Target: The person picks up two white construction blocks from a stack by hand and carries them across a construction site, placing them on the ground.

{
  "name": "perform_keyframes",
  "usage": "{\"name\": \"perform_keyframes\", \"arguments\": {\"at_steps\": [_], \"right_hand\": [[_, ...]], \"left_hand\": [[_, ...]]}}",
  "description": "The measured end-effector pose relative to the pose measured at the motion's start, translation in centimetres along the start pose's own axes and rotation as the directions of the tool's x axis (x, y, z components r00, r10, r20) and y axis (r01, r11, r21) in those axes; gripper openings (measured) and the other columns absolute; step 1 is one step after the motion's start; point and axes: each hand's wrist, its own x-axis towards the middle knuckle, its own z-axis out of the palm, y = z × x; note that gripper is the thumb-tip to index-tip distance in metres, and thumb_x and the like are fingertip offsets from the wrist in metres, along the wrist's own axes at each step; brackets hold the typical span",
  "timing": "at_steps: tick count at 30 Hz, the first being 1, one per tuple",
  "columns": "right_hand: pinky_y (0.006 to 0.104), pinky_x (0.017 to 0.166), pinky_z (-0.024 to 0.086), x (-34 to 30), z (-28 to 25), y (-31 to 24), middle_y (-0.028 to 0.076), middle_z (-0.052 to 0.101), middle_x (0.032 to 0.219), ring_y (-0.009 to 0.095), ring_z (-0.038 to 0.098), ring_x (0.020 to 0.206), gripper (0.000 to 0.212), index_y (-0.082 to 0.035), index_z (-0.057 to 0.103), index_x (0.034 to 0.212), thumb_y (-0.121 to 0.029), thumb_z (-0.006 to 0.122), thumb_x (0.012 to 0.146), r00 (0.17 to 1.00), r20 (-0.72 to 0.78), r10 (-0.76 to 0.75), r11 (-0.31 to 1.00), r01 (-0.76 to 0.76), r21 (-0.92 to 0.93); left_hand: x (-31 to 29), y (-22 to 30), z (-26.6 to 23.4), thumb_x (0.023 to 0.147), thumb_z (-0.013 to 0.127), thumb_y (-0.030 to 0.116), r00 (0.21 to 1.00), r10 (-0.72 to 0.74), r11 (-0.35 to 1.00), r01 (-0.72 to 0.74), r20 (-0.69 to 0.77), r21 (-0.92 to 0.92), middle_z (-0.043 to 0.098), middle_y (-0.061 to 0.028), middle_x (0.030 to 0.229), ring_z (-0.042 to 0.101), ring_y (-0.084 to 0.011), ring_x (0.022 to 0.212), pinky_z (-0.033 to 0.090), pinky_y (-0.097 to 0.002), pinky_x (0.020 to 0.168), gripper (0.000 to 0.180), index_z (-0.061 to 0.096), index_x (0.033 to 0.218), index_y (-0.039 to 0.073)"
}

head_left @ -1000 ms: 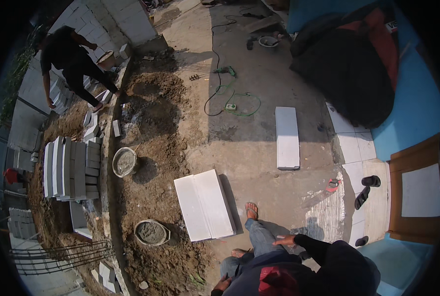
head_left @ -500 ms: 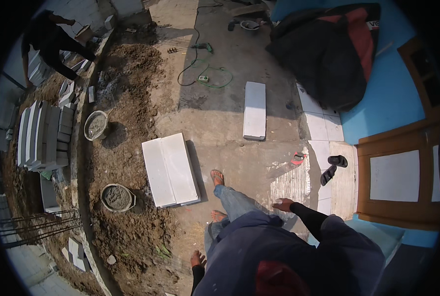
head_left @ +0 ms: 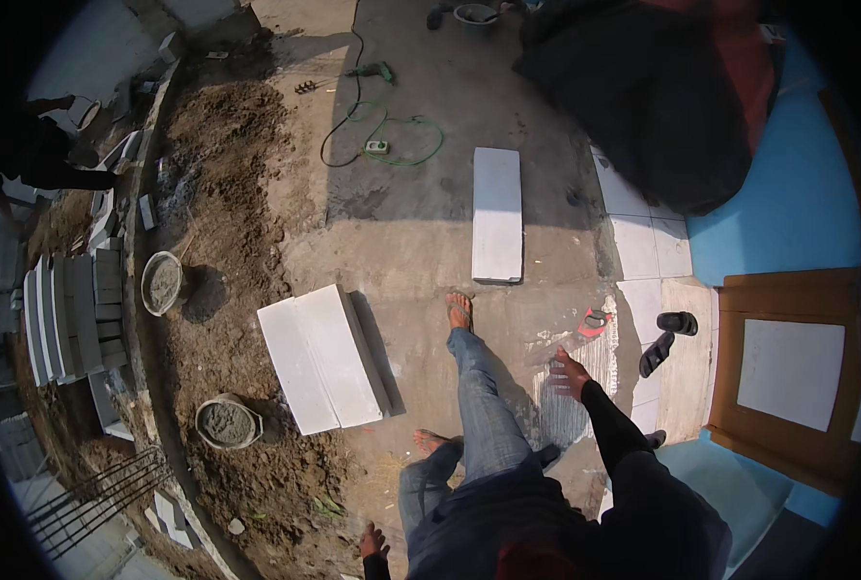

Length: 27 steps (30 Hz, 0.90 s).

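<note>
The right hand (head_left: pixel 571 374) hangs free, fingers spread and holding nothing, over a grey ridged mortar patch (head_left: pixel 575 391) on the ground. The left hand (head_left: pixel 373 541) is low at the frame's edge, fingers loosely open, empty. Far left of both, two round pans (head_left: pixel 164 282) (head_left: pixel 226 422) hold grey mortar. Between them and the right fingers lies a stack of white tiles (head_left: pixel 320 358). Beyond, a single white tile (head_left: pixel 497 213); to the right, black sandals (head_left: pixel 667 338).
</note>
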Motion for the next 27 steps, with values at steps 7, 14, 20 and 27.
{"name": "perform_keyframes", "arguments": {"at_steps": [7, 14, 20, 27], "right_hand": [[0.0474, 0.09, 0.038, 19.2, -3.9, -11.1, 0.012, 0.044, 0.13, 0.028, 0.05, 0.108, 0.089, -0.014, 0.034, 0.137, -0.075, 0.048, 0.073, 0.99, -0.108, 0.088, 0.984, -0.07, 0.163], [0.0476, 0.097, 0.032, 39.7, -5.4, -18.2, 0.013, 0.037, 0.138, 0.028, 0.041, 0.121, 0.095, -0.013, 0.026, 0.142, -0.075, 0.048, 0.073, 0.983, -0.176, 0.051, 0.985, -0.021, 0.169], [0.0428, 0.1, 0.032, 50.9, -3.0, -19.8, 0.013, 0.041, 0.135, 0.026, 0.042, 0.121, 0.091, -0.012, 0.028, 0.141, -0.073, 0.047, 0.076, 0.981, -0.195, 0.019, 0.972, 0.027, 0.234], [0.0362, 0.096, 0.041, 56.1, -2.0, -18.7, 0.011, 0.046, 0.129, 0.024, 0.048, 0.115, 0.081, -0.008, 0.033, 0.137, -0.068, 0.042, 0.082, 0.941, -0.296, -0.163, 0.873, 0.277, 0.401]], "left_hand": [[2.8, 20.0, 24.4, 0.085, 0.055, 0.052, 0.971, 0.13, 0.927, -0.191, 0.201, 0.323, 0.053, -0.0141, 0.126, 0.046, -0.0231, 0.12, 0.034, -0.0359, 0.099, 0.066, 0.052, 0.124, 0.0], [13.6, 36.3, 56.1, 0.088, 0.056, 0.042, 0.808, 0.211, 0.813, -0.457, 0.55, 0.36, 0.053, -0.0077, 0.126, 0.048, -0.0131, 0.114, 0.035, -0.0222, 0.089, 0.06, 0.047, 0.129, -0.001], [21.1, 37.4, 71.4, 0.086, 0.056, 0.044, 0.658, 0.262, 0.71, -0.627, 0.706, 0.321, 0.048, -0.019, 0.13, 0.043, -0.0215, 0.123, 0.029, -0.0288, 0.103, 0.07, 0.04, 0.13, -0.008], [22.0, 35.6, 80.1, 0.076, 0.057, 0.061, 0.671, 0.166, 0.575, -0.661, 0.723, 0.481, 0.04, -0.0264, 0.134, 0.039, -0.0291, 0.127, 0.028, -0.0315, 0.104, 0.099, 0.021, 0.139, -0.007]]}}
